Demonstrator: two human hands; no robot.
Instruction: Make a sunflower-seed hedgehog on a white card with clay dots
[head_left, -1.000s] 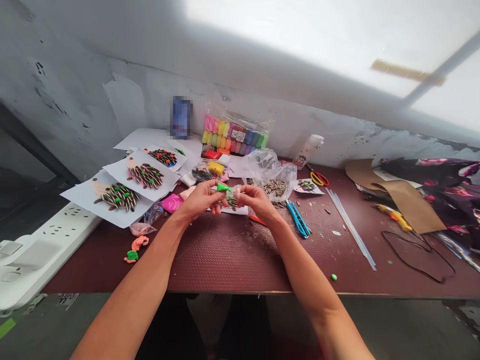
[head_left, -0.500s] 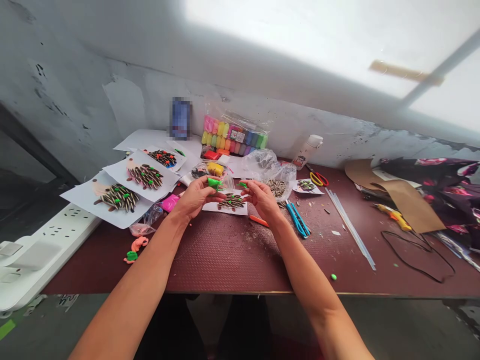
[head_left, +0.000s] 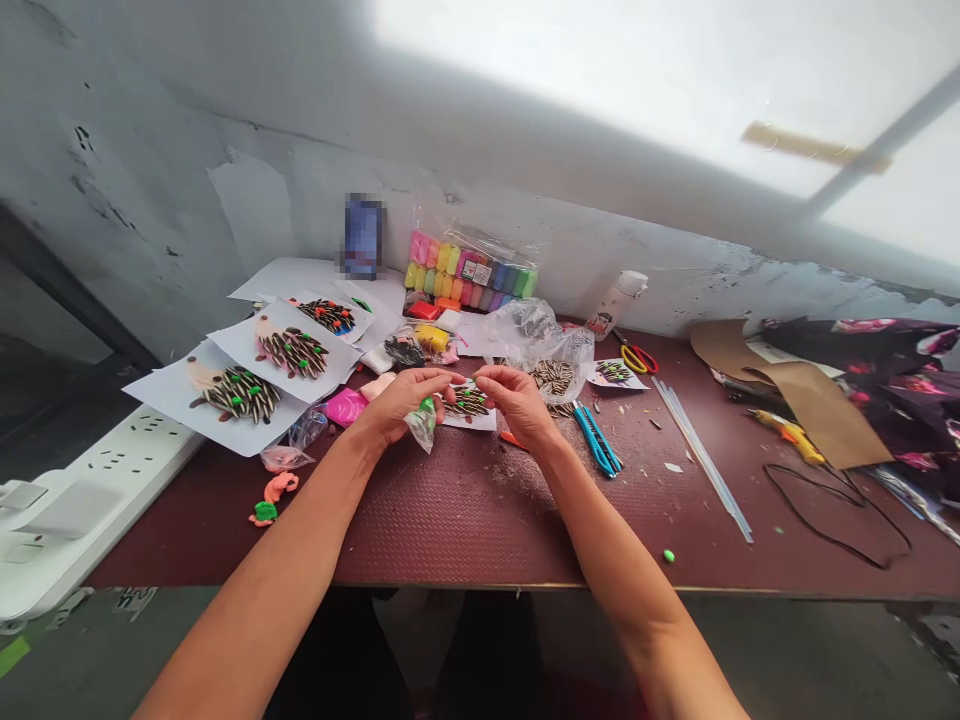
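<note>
My left hand is closed around a small clear plastic bag of green modelling clay, which hangs below its fingers. Thumb and fingers of my right hand are pinched together, close to the left fingertips; the piece of green clay between them is mostly hidden. Beneath both hands lies a white card with a hedgehog shape of striped sunflower seeds and green dots, partly covered by my fingers.
Finished-looking seed cards overlap at the left, beside a power strip. A bag of seeds, a blue utility knife, scissors, clear glue sticks and a glue gun lie rightward. Clay packs stand behind.
My hands have drawn together over the card. The left hand has turned, so the bag of green clay now hangs down, and the green at my right fingertips has become hidden.
</note>
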